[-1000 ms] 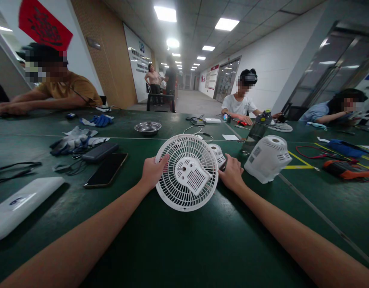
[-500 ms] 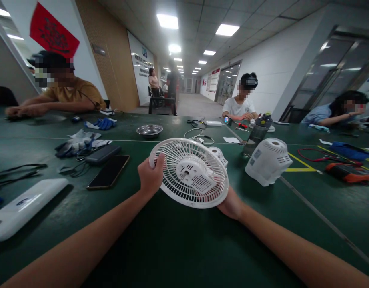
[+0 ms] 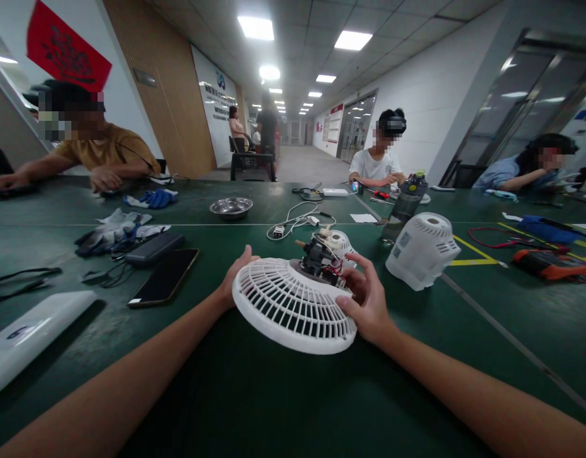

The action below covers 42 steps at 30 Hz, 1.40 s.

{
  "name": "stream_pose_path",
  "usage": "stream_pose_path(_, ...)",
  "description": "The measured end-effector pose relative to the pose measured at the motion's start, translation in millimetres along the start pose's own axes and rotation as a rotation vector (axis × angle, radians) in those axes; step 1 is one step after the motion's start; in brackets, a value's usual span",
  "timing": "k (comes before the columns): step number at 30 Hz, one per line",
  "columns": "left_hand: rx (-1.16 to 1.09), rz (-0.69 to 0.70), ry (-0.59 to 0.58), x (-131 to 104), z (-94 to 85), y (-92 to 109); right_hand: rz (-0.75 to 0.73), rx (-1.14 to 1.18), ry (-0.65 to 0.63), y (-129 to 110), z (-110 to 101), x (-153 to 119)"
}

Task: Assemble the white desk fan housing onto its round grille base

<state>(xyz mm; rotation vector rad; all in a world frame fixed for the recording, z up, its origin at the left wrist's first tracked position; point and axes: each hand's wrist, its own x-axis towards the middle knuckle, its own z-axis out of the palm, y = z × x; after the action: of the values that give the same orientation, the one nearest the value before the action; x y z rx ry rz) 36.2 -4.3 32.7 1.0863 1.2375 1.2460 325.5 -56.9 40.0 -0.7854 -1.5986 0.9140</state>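
A round white fan grille (image 3: pixel 293 305) is held tilted above the green table (image 3: pixel 274 407). On its upper side sits a dark motor (image 3: pixel 318 257) with red and white wires. My left hand (image 3: pixel 236 275) grips the grille's left edge, its fingers mostly behind the rim. At the right edge, my right hand (image 3: pixel 367 299) holds the grille with the thumb on the rim and the other fingers curled beside the motor. Partly hidden behind the motor is a small white vented part (image 3: pixel 341 243).
A translucent white housing (image 3: pixel 422 251) and a bottle (image 3: pixel 403 207) stand to the right. Leftward lie a phone (image 3: pixel 164 277), a power bank (image 3: pixel 154 249), gloves (image 3: pixel 109 233) and a white device (image 3: pixel 35 337). A metal bowl (image 3: pixel 231 207) and cable (image 3: pixel 297 222) are beyond. People sit across the table.
The grille has been turned over and tilted, so the motor and wires now show instead of the slotted white cover. My right hand has come up into view at the right edge.
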Motion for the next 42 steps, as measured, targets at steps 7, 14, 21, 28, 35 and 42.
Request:
stream_pose_path(7, -0.190, -0.183, -0.290, 2, -3.6, 1, -0.251, -0.408, -0.117, 14, -10, 8)
stream_pose_path(14, -0.087, -0.129, -0.109, 5, 1.4, -4, -0.338, -0.621, -0.249, 9, -13, 18)
stream_pose_path(21, -0.019, -0.075, -0.078, 2, 4.8, 0, -0.323, -0.607, -0.196, 21, -33, 31)
stream_pose_path(28, 0.089, -0.016, -0.048, -1, 6.5, -2, -0.114, -0.883, 0.179, 49, -53, 57)
stream_pose_path(35, 0.218, 0.056, -0.031, 7, 0.4, -9, 0.098, -0.752, 0.044, 60, -58, 63)
stream_pose_path(42, 0.411, 0.315, 0.075, 6, -2.5, -6, 0.249, -0.040, 0.341, 55, -47, 57)
